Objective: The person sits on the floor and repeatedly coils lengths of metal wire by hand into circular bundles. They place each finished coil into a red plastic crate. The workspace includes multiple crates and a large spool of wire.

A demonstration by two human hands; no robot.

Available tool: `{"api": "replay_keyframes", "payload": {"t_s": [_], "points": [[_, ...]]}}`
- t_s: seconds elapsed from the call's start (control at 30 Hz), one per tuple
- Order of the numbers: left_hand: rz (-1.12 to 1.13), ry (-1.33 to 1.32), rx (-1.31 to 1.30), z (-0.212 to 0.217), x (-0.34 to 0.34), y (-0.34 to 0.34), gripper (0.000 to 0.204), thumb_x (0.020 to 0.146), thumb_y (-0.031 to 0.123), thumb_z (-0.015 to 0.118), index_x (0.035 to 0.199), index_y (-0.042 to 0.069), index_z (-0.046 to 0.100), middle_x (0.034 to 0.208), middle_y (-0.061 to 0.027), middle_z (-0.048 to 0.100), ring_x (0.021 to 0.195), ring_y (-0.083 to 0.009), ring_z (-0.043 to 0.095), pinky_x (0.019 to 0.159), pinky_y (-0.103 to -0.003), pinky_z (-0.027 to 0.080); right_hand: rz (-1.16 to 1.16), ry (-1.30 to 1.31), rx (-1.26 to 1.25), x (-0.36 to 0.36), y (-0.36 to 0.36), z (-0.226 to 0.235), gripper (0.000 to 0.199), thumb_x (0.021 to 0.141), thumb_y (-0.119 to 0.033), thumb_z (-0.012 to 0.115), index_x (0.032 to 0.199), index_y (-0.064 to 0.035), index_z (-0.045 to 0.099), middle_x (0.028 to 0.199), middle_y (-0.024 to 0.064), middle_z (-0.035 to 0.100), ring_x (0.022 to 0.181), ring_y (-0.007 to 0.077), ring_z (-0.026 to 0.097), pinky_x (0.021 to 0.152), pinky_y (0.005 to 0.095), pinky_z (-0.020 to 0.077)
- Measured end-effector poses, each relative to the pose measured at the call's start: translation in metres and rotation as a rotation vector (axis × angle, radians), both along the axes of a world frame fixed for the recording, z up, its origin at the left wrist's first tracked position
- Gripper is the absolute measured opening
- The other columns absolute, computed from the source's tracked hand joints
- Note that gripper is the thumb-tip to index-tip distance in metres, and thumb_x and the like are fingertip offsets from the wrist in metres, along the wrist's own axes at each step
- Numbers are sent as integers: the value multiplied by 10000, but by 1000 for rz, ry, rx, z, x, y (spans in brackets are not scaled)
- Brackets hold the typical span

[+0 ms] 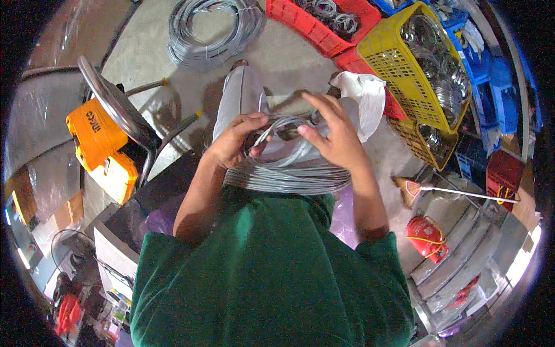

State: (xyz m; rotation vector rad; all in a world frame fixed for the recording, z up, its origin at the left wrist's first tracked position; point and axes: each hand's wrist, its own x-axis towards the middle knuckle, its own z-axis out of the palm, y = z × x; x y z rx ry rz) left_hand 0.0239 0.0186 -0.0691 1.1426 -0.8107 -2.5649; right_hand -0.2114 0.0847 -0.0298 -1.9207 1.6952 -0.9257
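Two hands — left hand (234, 141), right hand (332, 136) — grip a coil of thin grey wire (289, 176), smooth, round, looped between them; a crumpled white bag (367, 95) lies just beyond the right.

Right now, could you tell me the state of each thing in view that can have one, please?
Left hand: closed on the wire coil, thumb over the strands.
Right hand: fingers pinching the coil's upper side.
Wire coil: wound in a flat loop, held in front of the body.
Yellow basket: upright, filled with coils.
Red crate: open, holding coils.
Large wire coil: lying flat on the floor.
Orange case: shut, lying on its side.
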Motion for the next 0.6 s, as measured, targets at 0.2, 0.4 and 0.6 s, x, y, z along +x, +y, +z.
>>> {"api": "replay_keyframes", "payload": {"t_s": [0.2,0.4,0.6], "points": [[168,305,118,-17,-4,-24,525,998,441,417,1237,-1,569,1027,-143,682,751,-233,671,683,-328,528,186,-841,681,-13,-23,-31,317,1006,-259,539,1185,-4,594,728,-8,568,648,93,567,644,264,496],[300,-403,-334,-55,4,-29,558,962,442,525,1307,4,547,1173,-96,650,1077,-197,592,953,-340,435,-78,-746,786,-26,-45,-55,326,979,-323,583,1068,-13,627,565,-31,446,470,69,440,445,264,387],[144,-520,-595,-77,17,-11,415,963,335,571,1188,-10,619,1069,-109,696,992,-177,630,902,-301,464,-129,-313,655,-68,-96,-106,354,939,-340,602,956,8,669,706,105,629,582,190,587,592,388,462]]}}
